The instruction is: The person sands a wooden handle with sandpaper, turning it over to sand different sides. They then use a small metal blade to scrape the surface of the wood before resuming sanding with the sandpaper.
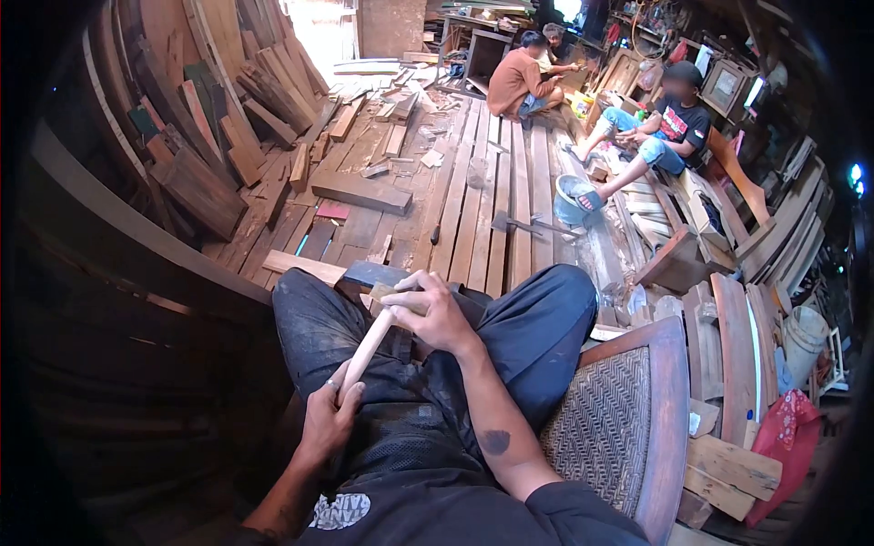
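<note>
Over the dark trousers (546, 332) I see the pale stick (368, 351), left hand (331, 416) and right hand (441, 317) each with fingers clamped at opposite ends; probably light and stiff, best gripped there.

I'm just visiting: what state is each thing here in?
Pale wooden stick: held at both ends, slanting.
Left hand: closed on the stick's lower end.
Right hand: closed about its upper end.
Dark trousers: dusty.
Blue bucket: upright, open-topped.
Thick beam: lying on the floor.
Boards at left: leaning, stacked.
Woven panel: set in a wooden frame.
Red cloth: draped, unfolded.
</note>
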A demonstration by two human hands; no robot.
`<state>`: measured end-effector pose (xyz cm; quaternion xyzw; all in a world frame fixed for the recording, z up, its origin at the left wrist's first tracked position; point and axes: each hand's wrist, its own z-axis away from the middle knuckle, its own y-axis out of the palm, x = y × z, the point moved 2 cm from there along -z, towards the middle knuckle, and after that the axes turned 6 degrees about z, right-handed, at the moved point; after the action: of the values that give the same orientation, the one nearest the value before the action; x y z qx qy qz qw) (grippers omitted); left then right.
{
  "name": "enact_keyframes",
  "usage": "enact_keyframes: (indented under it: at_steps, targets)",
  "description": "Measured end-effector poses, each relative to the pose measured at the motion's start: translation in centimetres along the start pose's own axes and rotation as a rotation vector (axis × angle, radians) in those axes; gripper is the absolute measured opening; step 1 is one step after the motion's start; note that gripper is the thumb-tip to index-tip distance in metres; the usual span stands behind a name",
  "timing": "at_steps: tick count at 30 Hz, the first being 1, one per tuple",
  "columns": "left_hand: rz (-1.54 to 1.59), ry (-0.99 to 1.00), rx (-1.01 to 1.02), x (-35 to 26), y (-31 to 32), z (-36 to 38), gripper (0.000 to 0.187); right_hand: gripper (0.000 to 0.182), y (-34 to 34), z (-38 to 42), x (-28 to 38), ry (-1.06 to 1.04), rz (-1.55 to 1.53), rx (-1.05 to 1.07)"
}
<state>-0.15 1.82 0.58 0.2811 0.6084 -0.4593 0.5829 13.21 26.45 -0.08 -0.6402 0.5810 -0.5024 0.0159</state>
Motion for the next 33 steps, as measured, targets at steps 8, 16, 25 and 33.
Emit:
enact_keyframes:
  at_steps: [8, 16, 25, 33]
  targets:
    - [0.012, 0.022, 0.008, 0.1, 0.0, -0.1, 0.05, 0.024, 0.4, 0.0, -0.3, 0.034, 0.122, -0.085]
    - [-0.011, 0.045, 0.006, 0.1, -0.1, -0.2, 0.05, 0.025, 0.3, -0.3, -0.5, 0.118, 0.194, -0.108]
    - [0.017, 0.025, 0.015, 0.1, -0.2, -0.2, 0.05, 0.024, 0.4, 0.0, -0.5, 0.098, 0.185, -0.062]
    - [0.011, 0.016, 0.012, -0.2, -0.1, -0.2, 0.05, 0.023, 0.7, -0.7, -0.7, 0.182, 0.241, -0.051]
